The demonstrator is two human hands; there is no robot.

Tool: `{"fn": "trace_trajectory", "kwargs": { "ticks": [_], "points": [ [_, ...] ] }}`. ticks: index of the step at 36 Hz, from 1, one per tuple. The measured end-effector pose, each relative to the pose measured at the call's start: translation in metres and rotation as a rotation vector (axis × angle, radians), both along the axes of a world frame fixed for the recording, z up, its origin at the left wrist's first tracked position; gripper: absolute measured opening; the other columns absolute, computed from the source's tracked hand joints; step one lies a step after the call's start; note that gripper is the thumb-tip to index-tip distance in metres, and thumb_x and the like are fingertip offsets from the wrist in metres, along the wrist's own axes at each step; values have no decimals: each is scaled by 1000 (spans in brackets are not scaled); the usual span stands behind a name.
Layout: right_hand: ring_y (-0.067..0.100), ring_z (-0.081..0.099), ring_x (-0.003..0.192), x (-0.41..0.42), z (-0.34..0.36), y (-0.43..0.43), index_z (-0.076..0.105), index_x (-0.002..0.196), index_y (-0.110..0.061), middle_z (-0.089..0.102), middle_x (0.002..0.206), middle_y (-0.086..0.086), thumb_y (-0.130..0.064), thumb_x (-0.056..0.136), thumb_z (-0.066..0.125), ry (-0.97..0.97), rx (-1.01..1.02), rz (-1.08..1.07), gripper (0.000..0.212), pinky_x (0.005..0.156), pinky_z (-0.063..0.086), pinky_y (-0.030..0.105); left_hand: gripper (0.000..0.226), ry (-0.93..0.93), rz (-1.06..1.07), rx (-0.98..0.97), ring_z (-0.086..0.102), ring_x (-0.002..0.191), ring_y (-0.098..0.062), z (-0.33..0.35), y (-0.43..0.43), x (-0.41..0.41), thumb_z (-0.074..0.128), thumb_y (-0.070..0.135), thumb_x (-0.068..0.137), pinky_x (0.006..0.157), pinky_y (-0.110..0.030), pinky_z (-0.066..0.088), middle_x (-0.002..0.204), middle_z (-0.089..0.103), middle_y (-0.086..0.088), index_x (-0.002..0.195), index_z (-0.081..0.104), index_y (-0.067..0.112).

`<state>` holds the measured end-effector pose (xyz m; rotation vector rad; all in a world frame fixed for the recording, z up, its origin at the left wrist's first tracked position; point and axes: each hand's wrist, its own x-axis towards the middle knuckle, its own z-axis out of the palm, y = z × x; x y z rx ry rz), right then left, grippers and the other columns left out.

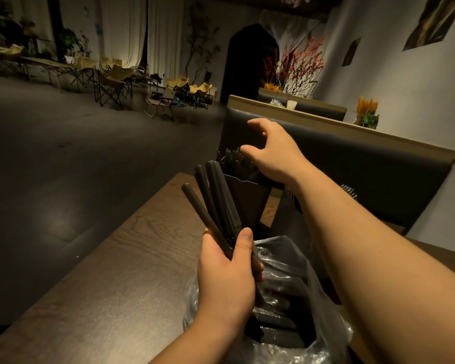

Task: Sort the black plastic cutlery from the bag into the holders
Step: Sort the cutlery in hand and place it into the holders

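Note:
My left hand (227,274) is shut on a bundle of several black plastic cutlery pieces (213,200), their handles fanning up and away over the table. Beneath it lies a clear plastic bag (294,261) with more black cutlery (276,329) inside. Farther back stands a dark holder (243,198) with black cutlery (234,157) sticking out of its top. My right hand (271,151) hovers over that holder with its fingers spread and curled, nothing in them. Whether it touches the cutlery tops I cannot tell.
The wooden table (121,271) ends at its left edge, with dark floor (63,158) beyond. A dark padded booth backrest (352,164) rises behind the holder. Folding chairs (111,85) stand far back; potted flowers (367,111) sit on the ledge.

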<state>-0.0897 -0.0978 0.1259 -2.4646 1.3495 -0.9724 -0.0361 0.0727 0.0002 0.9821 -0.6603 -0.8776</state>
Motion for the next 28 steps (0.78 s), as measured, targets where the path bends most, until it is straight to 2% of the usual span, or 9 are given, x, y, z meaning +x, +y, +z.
{"fn": "trace_trajectory", "kwargs": {
  "ticks": [2,5,10,14,16,18,22,25,28],
  "points": [
    [27,30,147,6,-3,1,32,154,-24,34,159,4,-39,101,53,120,26,-43,59,119,30,46,9,-13,11,11,69,72,-28,-1,-1,0,64,27,95,56,-34,57,81,66,-14,99,57,23],
    [38,8,153,18,-16,1,19,159,-24,17,166,7,-57,103,31,365,196,-141,66,123,7,58,8,-54,29,22,71,84,-32,-5,-4,1,67,33,93,73,-53,61,85,70,-10,94,59,35],
    [31,18,152,22,-27,-6,27,156,-15,29,162,11,-57,103,34,395,107,-92,69,124,9,52,11,-43,40,-10,70,82,-32,-7,-5,1,67,30,94,71,-54,61,82,69,-8,90,60,37],
    [35,7,154,26,-14,-8,22,158,-20,23,164,9,-63,101,31,447,161,-167,72,120,1,64,17,-54,29,-7,70,80,-31,-8,-7,0,68,30,94,73,-56,61,79,68,-5,85,60,43],
    [36,4,154,33,-7,-11,20,158,-21,17,166,8,-61,102,29,410,99,-189,70,121,3,62,17,-62,24,-4,71,79,-29,-7,-6,0,67,30,94,73,-53,61,79,68,-6,86,60,42],
    [36,4,153,43,-4,-14,19,159,-21,14,167,7,-55,104,29,434,14,-156,65,123,6,58,9,-20,20,-16,68,66,-24,-6,-5,0,66,26,95,60,-42,59,72,65,-9,92,59,31],
    [31,11,153,58,-13,-17,21,158,-17,18,166,9,-50,106,30,663,45,-17,63,123,8,53,8,9,8,-38,62,56,-22,-3,-3,2,64,22,96,53,-37,55,64,63,-7,97,57,20],
    [33,28,147,49,-13,-19,40,150,-10,35,157,14,-55,104,31,699,59,-116,65,121,18,50,7,-25,29,-27,67,65,-24,-5,-5,4,65,26,96,61,-46,60,69,65,-4,95,59,28],
    [35,35,144,39,-13,-15,40,150,-13,36,157,13,-60,102,33,755,50,-163,68,117,29,48,16,-63,29,-14,70,85,-32,-6,-5,4,67,31,94,80,-60,58,84,69,-5,86,60,43]
  ]
}}
